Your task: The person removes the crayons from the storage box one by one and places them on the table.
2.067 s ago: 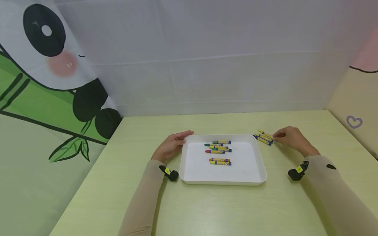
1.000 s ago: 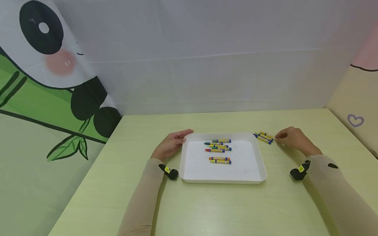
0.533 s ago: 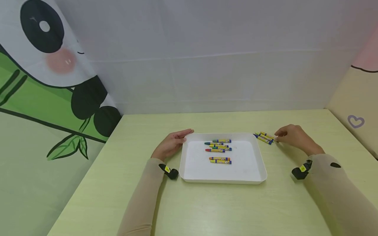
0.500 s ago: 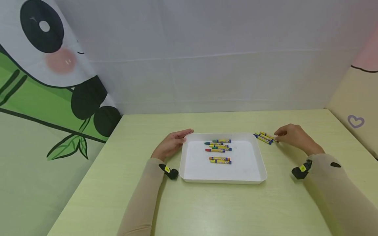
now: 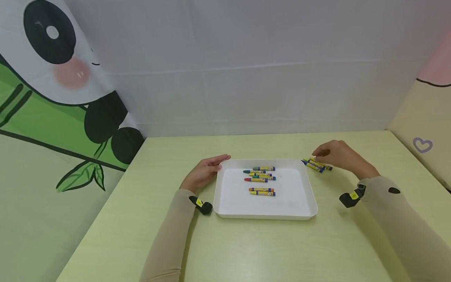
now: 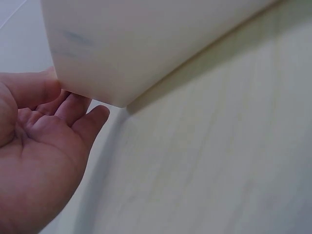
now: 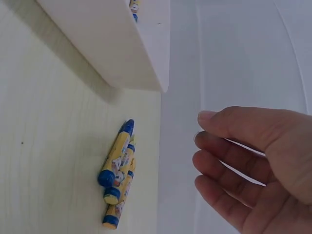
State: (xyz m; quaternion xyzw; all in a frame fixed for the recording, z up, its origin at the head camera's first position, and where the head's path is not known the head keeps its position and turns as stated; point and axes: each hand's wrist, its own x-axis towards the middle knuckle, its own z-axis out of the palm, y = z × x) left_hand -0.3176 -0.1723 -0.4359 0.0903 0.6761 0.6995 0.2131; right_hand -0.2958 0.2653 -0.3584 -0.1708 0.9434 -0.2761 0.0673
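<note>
A shallow white tray (image 5: 289, 196) holds several crayons with yellow-and-blue wrappers, among them a red crayon (image 5: 256, 180) and an orange crayon (image 5: 261, 189). My left hand (image 5: 201, 172) grips the tray's far left corner; in the left wrist view its thumb (image 6: 36, 87) lies against the corner. Just beyond the tray's far right corner, a blue crayon (image 7: 117, 153) lies side by side with two others, one of them a yellow-tipped crayon (image 7: 126, 168). Above these hovers my right hand (image 5: 338, 156), fingers loosely bent and nothing between them, apart from the crayons in the right wrist view.
The tray stands on a pale wooden table (image 5: 253, 250). Behind the table hangs a plain light cloth (image 5: 260, 98), with a cartoon-printed panel (image 5: 81, 129) at the left and a cream side panel (image 5: 423, 129) at the right.
My right hand has left the right ends of the loose crayons, risen and moved left over them. Those crayons now lie closer together than two seconds ago. My left hand and the tray stay put.
</note>
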